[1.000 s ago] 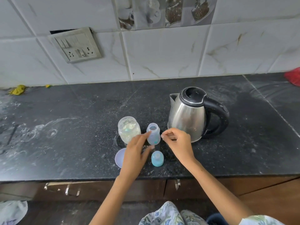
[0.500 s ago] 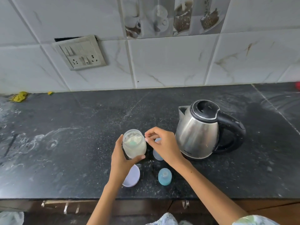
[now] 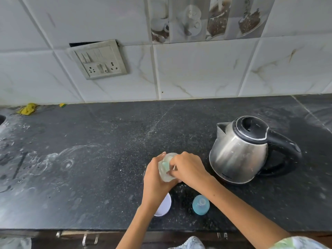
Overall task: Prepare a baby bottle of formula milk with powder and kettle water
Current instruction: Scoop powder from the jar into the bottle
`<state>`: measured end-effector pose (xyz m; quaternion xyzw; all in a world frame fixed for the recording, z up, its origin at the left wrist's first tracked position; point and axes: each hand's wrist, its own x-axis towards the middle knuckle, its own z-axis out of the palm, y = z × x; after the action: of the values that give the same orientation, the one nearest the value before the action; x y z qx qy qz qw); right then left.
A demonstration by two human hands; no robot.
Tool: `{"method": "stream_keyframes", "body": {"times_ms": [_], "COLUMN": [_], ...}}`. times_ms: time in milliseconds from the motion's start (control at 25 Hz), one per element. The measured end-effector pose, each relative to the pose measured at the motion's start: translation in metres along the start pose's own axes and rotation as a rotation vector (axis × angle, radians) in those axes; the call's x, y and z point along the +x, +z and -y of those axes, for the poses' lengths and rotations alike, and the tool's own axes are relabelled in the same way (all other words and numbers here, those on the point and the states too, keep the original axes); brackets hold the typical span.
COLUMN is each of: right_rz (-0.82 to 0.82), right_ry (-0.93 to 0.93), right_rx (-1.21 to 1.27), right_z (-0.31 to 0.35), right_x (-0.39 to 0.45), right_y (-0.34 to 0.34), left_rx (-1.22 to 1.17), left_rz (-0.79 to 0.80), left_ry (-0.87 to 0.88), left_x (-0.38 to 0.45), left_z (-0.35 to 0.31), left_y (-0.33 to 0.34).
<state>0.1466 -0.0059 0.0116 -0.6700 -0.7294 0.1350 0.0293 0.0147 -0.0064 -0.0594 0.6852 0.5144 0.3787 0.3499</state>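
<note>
A clear jar of formula powder (image 3: 165,174) stands on the black counter (image 3: 89,159), and my left hand (image 3: 154,182) grips it round its left side. My right hand (image 3: 188,168) is at the jar's mouth, fingers curled, pinching the thin pale handle of a scoop (image 3: 173,167); a green-blue shape shows inside the jar. The baby bottle is hidden behind my hands. Its blue teat cap (image 3: 200,204) stands near the counter's front edge. The steel kettle (image 3: 239,155), lid closed, sits just right of my right hand with its spout toward the jar.
The jar's white lid (image 3: 166,205) lies on the counter under my left wrist. A switch and socket plate (image 3: 100,60) hangs on the tiled wall. A yellow rag (image 3: 27,108) lies at the far left by the wall. Spilled powder dusts the counter.
My left hand left the bottle and took hold of the powder jar. My right hand moved left from beside the bottle to the jar's mouth. The camera moved closer.
</note>
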Motion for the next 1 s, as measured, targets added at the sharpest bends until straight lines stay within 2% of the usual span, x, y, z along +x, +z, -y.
{"method": "stream_keyframes", "body": {"times_ms": [200,360,480,560,760,840,1000], "right_rz": [0.110,0.070,0.022,0.071,0.232,0.230,-0.009], "right_ry": [0.013,-0.078,-0.180,-0.222,-0.134,-0.140,-0.080], "right_rx": [-0.136,-0.225,-0.170,-0.172,-0.237,-0.148,0.325], "right_z": [0.008,0.005,-0.004,-0.009,0.000,-0.006,-0.025], "right_x": [0.009,0.005,-0.001,-0.005,-0.001,-0.002,-0.014], "right_y": [-0.002,-0.009,-0.008,-0.008,-0.015,-0.015,-0.019], "left_rx": [0.051,0.073,0.070,0.068,0.062,0.070,0.093], "left_rz": [-0.021,-0.029,-0.033,-0.040,-0.048,-0.047,-0.051], "left_ry": [0.094,0.111,0.112,0.114,0.109,0.105,0.071], "left_x": [-0.005,-0.003,-0.003,-0.003,-0.003,-0.003,-0.002], "left_z": [-0.002,0.002,0.004,0.003,0.002,0.001,0.004], "left_y": [0.001,0.001,0.001,0.001,0.001,0.001,0.001]}}
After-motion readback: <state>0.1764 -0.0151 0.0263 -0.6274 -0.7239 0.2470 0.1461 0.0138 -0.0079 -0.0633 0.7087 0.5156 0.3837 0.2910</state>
